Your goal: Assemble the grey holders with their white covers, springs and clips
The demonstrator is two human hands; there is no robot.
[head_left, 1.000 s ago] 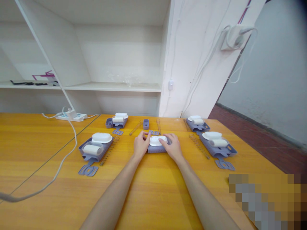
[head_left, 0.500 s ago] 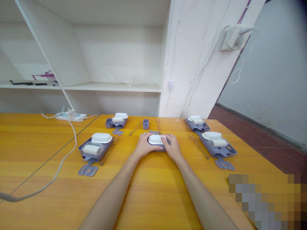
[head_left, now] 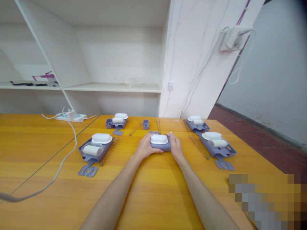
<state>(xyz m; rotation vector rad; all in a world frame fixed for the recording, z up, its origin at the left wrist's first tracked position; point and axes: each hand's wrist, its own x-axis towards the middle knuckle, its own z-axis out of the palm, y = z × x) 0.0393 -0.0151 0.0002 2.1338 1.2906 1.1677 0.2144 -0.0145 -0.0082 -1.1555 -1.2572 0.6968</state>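
In front of me on the table lies a purple-grey plastic case (head_left: pixel 161 147) with a white oval piece (head_left: pixel 159 139) on top, its upper face marked with small raised or pierced dots. My left hand (head_left: pixel 144 146) wraps the case's left end, thumb along the near side. Against the right end rests my right hand (head_left: pixel 176 146), its fingers closed along that side and partly out of sight. Just beyond the case are a small grey cup (head_left: pixel 145 124), a coil spring (head_left: pixel 158 126) and another spring (head_left: pixel 135 127). Flat grey ring pieces (head_left: pixel 153 132) are partly hidden behind it.
Similar grey cases with white parts stand at front left (head_left: pixel 92 150), back left (head_left: pixel 119 121), front right (head_left: pixel 217 143) and back right (head_left: pixel 197 124). Springs and flat grey pieces lie by them. A power strip (head_left: pixel 71 117) and a white cable (head_left: pixel 62 166) cross the left side.
My right thumb has come off the white piece's top, and the right hand has shifted to the case's right end. The case and white piece have moved slightly right.
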